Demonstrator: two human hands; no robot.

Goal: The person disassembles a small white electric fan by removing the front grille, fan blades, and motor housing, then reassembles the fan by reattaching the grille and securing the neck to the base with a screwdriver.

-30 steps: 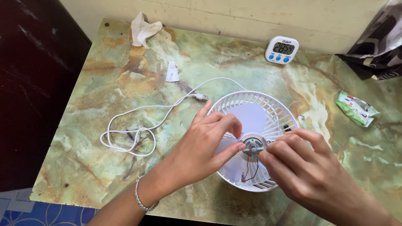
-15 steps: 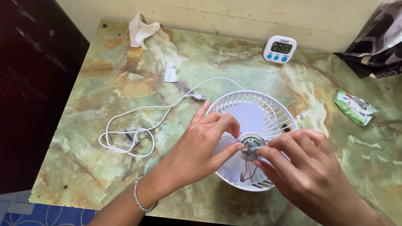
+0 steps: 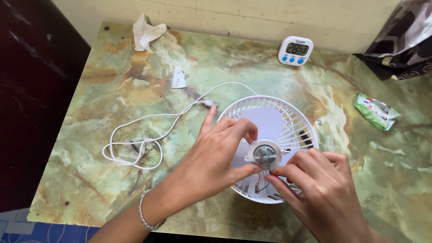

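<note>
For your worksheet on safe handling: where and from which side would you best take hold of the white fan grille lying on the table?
Grip the white fan grille by its outer rim on the far side, coming from above. It lies flat on the marbled table with the far rim bare, while the left hand and right hand crowd the small motor at its centre, where thin wires hang.

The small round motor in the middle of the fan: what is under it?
Under the motor lie white blades inside the round fan grille. Thin wires hang from it. Both hands cover the rest.
</note>
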